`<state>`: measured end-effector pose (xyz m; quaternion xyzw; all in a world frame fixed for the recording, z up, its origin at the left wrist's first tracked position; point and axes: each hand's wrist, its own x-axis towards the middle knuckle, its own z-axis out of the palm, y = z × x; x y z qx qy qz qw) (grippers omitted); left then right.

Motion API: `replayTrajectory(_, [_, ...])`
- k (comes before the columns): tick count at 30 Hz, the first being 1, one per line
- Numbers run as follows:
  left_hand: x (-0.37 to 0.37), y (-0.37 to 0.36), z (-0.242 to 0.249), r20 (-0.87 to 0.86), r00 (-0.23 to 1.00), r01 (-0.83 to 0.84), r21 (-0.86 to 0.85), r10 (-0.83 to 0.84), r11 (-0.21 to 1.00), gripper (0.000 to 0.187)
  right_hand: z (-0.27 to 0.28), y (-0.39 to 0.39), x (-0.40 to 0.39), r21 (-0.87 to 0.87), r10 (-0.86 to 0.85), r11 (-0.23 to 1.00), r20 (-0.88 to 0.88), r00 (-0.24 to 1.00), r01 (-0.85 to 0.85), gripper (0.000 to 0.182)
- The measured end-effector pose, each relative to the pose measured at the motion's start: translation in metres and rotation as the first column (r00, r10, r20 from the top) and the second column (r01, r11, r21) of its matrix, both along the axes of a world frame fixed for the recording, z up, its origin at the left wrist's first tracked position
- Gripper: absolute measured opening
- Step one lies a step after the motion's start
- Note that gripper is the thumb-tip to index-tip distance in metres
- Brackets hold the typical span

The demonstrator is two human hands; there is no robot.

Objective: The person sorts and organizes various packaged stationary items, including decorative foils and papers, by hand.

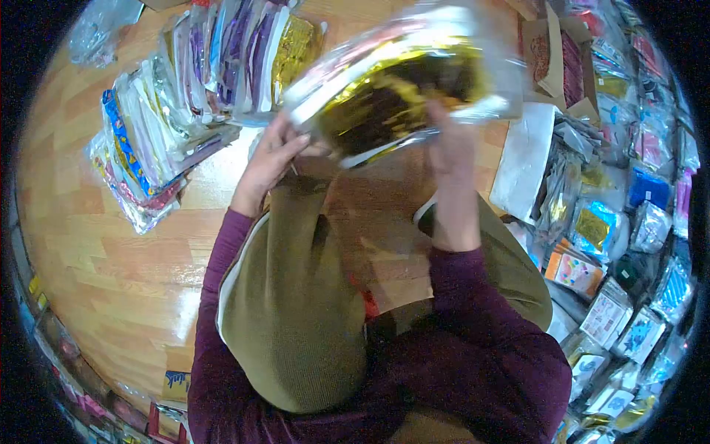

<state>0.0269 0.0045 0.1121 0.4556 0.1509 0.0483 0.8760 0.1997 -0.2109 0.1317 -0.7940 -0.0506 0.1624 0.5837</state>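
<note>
Gold foil packet in clear plastic wrap [403,81], clamped by left hand [274,159] and right hand [452,152] fingers, not yet added to the fanned stack of wrapped packets [185,96] on the wooden floor [111,274].

Gold packet [403,89] blurred, hiding right hand [452,152] fingertips.

A stockroom or shop was suggested: stacked packets [159,118] were laid on the wooden floor [111,259], with packaged goods [629,244] heaped right.

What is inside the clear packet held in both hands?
The clear packet shows crumpled gold foil with dark patches. Left hand and right hand cover its lower edge; what the foil is cannot be told.
</note>
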Motion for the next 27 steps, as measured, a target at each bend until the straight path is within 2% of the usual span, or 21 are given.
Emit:
replayTrajectory(1, [0.007,0.000,0.003,0.101,0.992,0.082,-0.068,-0.075,0.994,0.053,0.056,0.014,0.003,0.202,-0.280,0.929,-0.166,0.946,0.310,0.040])
replayTrajectory(2, [0.007,0.002,0.002,0.070,0.991,0.115,0.050,-0.118,0.992,0.050,0.072,0.007,0.017,0.294,-0.335,0.892,-0.081,0.939,0.343,0.040])
replayTrajectory(3, [0.006,0.004,-0.001,0.078,0.990,0.113,0.048,-0.117,0.992,0.050,0.084,-0.008,0.033,0.387,-0.396,0.847,0.001,0.918,0.364,0.040])
replayTrajectory(5, [-0.005,0.003,-0.014,0.011,0.997,0.077,-0.016,-0.077,0.997,0.049,0.075,-0.038,0.073,0.379,-0.438,0.874,0.344,0.830,0.304,0.041])
replayTrajectory(7, [-0.017,-0.002,-0.028,-0.042,0.996,0.073,-0.025,-0.074,0.997,0.049,0.062,-0.049,0.098,0.157,-0.297,0.952,0.673,0.678,0.261,0.043])
replayTrajectory(8, [-0.023,-0.006,-0.034,-0.107,0.992,0.062,-0.060,-0.068,0.996,0.051,0.052,-0.055,0.103,-0.169,-0.294,0.868,0.582,0.758,0.467,0.048])
replayTrajectory(9, [-0.029,-0.010,-0.042,-0.174,0.983,0.046,-0.092,-0.062,0.995,0.052,0.033,-0.056,0.111,-0.224,-0.291,0.825,0.618,0.730,0.518,0.045])
replayTrajectory(10, [-0.034,-0.014,-0.053,-0.139,0.987,0.065,-0.100,-0.078,0.993,0.049,0.009,-0.053,0.118,-0.274,-0.283,0.777,0.651,0.704,0.567,0.042])
replayTrajectory(13, [-0.030,-0.012,-0.033,-0.162,0.985,0.030,-0.133,-0.052,0.991,0.046,-0.074,-0.048,0.123,-0.321,-0.084,0.866,0.663,0.744,0.383,0.050])
replayTrajectory(14, [-0.032,-0.011,-0.047,-0.195,0.980,0.011,-0.130,-0.037,0.991,0.042,-0.107,-0.046,0.118,-0.501,-0.076,0.776,0.529,0.845,0.383,0.050])
replayTrajectory(15, [-0.030,-0.009,-0.046,-0.206,0.978,0.014,-0.126,-0.040,0.992,0.042,-0.101,-0.040,0.109,-0.556,0.122,0.822,0.388,0.914,0.126,0.044])
replayTrajectory(18, [-0.026,-0.006,-0.046,-0.306,0.948,0.072,-0.043,-0.082,0.996,0.037,-0.086,-0.031,0.105,-0.535,0.076,0.840,0.286,0.955,0.093,0.038])
replayTrajectory(20, [-0.027,-0.008,-0.055,-0.282,0.954,0.099,-0.030,-0.103,0.995,0.033,-0.062,-0.037,0.101,-0.481,0.262,0.870,0.264,0.928,-0.108,0.039])
replayTrajectory(21, [-0.026,-0.009,-0.055,-0.279,0.955,0.100,-0.030,-0.104,0.995,0.033,-0.054,-0.041,0.102,-0.482,0.261,0.870,0.268,0.927,-0.106,0.039])
replayTrajectory(23, [-0.027,-0.012,-0.052,-0.298,0.949,0.106,-0.015,-0.106,0.994,0.031,-0.043,-0.050,0.107,-0.674,0.393,0.654,-0.085,0.916,-0.343,0.047])
replayTrajectory(24, [-0.027,-0.013,-0.052,-0.302,0.949,0.094,-0.014,-0.094,0.995,0.031,-0.056,-0.063,0.110,-0.663,0.528,0.669,0.106,0.843,-0.335,0.054])
replayTrajectory(25, [-0.026,-0.012,-0.054,-0.321,0.945,0.103,0.133,-0.055,0.986,0.030,-0.047,-0.061,0.104,-0.658,0.539,0.667,0.102,0.836,-0.350,0.054])
replayTrajectory(26, [-0.026,-0.009,-0.055,-0.339,0.941,0.113,0.277,-0.013,0.954,0.030,-0.036,-0.064,0.093,-0.694,0.521,0.665,0.166,0.837,-0.276,0.055])
replayTrajectory(27, [-0.024,-0.002,-0.058,-0.348,0.937,0.102,0.282,0.003,0.954,0.030,-0.028,-0.066,0.084,-0.724,0.502,0.661,0.230,0.834,-0.198,0.056])
